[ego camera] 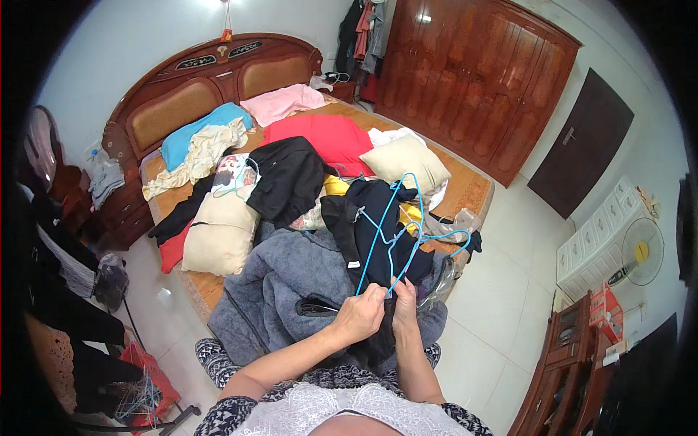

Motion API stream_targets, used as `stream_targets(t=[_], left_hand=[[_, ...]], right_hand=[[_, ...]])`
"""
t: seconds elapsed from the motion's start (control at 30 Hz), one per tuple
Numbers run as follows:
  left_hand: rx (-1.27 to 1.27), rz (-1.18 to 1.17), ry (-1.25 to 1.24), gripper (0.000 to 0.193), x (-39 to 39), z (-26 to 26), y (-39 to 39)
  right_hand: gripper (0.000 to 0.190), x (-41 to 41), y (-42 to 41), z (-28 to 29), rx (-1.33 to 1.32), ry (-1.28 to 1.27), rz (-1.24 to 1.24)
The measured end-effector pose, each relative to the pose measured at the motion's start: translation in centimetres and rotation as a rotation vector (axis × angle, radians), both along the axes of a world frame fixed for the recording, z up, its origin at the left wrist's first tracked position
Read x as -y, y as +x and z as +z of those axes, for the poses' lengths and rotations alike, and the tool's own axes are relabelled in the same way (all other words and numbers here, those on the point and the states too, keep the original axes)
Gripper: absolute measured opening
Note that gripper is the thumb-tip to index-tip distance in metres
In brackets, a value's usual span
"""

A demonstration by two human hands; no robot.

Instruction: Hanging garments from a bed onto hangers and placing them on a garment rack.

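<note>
Several blue clothes hangers (376, 240) are gripped between my two hands, over the foot of the bed. My left hand (361, 313) closes on the near end of one hanger. Beside it, my right hand (404, 304) pinches the near part of the hangers, with the hooks and frames spreading forward. Below and left of the hangers lies a grey fleece garment (289, 272) with a dark zip. Dark navy clothing (376, 223) lies behind them. A black garment (289, 174) rests farther back, near a cream cushion (221, 234).
On the bed (463, 180) lie a red cushion (322, 139), another cream cushion (406, 163) and a blue pillow (188, 141). A clothes rack with a red bag (147, 376) of hangers stands left. A fan (641, 252) and white drawers (594, 234) stand right.
</note>
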State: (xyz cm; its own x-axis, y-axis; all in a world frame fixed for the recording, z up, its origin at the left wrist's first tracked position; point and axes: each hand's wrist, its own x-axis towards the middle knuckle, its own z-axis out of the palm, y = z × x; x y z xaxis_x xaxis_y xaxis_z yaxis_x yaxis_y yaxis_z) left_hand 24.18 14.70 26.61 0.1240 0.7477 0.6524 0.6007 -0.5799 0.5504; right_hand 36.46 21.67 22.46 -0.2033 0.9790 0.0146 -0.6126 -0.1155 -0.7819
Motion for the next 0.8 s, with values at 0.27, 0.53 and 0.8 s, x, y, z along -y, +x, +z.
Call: stream_targets(t=[0.27,0.53,0.8], left_hand=[[-0.259,0.015,-0.142,0.025,0.4,0.3,-1.4],[0.400,0.124,-0.023,0.012,1.2,-1.5,-2.6],[1.102,0.219,-0.100,0.017,2.9,-0.5,-8.6]], right_hand=[[0.020,-0.1,0.2,1.3,-0.143,-0.090,0.089],[0.022,-1.1,0.5,-0.1,-0.139,-0.098,0.042],[0.026,-1.7,2.3,-1.2,-0.080,-0.074,-0.019]])
